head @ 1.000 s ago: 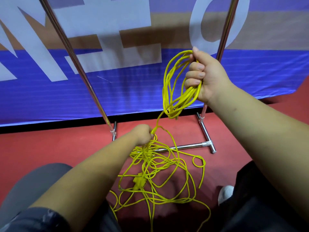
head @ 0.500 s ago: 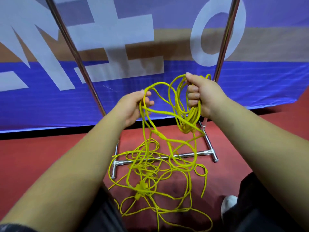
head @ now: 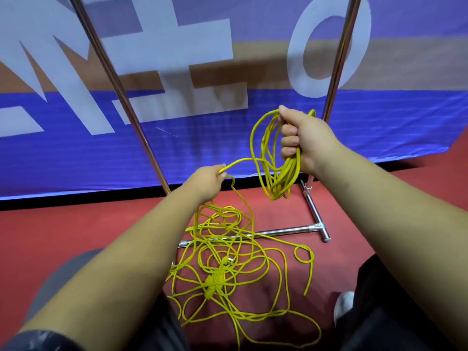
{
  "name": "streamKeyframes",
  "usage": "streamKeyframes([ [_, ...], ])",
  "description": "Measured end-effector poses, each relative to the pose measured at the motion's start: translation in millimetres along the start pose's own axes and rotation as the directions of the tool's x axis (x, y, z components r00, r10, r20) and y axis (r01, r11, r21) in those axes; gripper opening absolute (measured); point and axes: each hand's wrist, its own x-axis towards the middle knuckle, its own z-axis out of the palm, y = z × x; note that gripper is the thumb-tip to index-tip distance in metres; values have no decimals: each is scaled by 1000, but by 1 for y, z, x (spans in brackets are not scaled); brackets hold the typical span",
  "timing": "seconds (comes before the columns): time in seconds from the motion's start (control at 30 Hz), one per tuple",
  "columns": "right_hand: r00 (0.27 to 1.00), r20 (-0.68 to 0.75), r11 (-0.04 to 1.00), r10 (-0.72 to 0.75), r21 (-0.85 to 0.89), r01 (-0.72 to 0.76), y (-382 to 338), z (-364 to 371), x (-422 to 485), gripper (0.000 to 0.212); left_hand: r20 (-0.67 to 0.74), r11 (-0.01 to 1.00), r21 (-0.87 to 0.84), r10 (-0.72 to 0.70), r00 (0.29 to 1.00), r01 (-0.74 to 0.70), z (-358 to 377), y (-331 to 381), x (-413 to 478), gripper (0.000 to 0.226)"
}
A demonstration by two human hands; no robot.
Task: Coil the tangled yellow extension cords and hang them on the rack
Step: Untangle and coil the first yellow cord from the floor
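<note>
- We are midway through the coiling step: our right hand (head: 307,140) is closed in a fist round the top of a coil (head: 272,171) of several yellow loops, which hangs below the fist, just in front of the right upright of the rack (head: 336,59)
- Our left hand (head: 207,182) sits lower and to the left, pinching a single strand (head: 238,162) between thumb and fingertips; that strand runs up and across into the coil
- From the left hand the cord drops to the tangle (head: 228,269) on the red floor (head: 76,236), which sprawls across the rack's base bar (head: 286,231) and reaches back between our knees; a pair of joined plugs (head: 212,282) lies in its middle
- We judge that a good deal of cord is loose, so hanging is some way off
- The next move, as we read it, calls for bringing the pinched strand up to the right fist, laying it in as one more loop of like size, then sliding the left hand down for fresh slack
- The risk we see is the plugs or a crossing snagging as the cord rises, or a loop catching under the base bar
</note>
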Motion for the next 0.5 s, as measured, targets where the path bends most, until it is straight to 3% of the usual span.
streamKeyframes([
  [0.07,1000,-10,999,-1,-33,1,1,0,1,28,-66,999,-14,-38,997,37,-7,3,2,31],
  [0.17,999,-25,993,-26,-118,23,2,0,2,29,-95,943,-322,-119,988,82,-26,14,0,31],
  [0.23,998,-31,982,-56,-184,49,3,1,2,30,-100,832,-550,-147,984,68,-40,29,-6,31],
  [0.37,994,-12,951,-105,-292,97,8,5,-1,34,-119,391,-919,-154,981,-50,-78,62,-22,38],
  [0.5,994,28,936,-110,-333,113,17,6,3,32,-10,-116,-993,-114,993,-23,-102,70,-28,44],
])
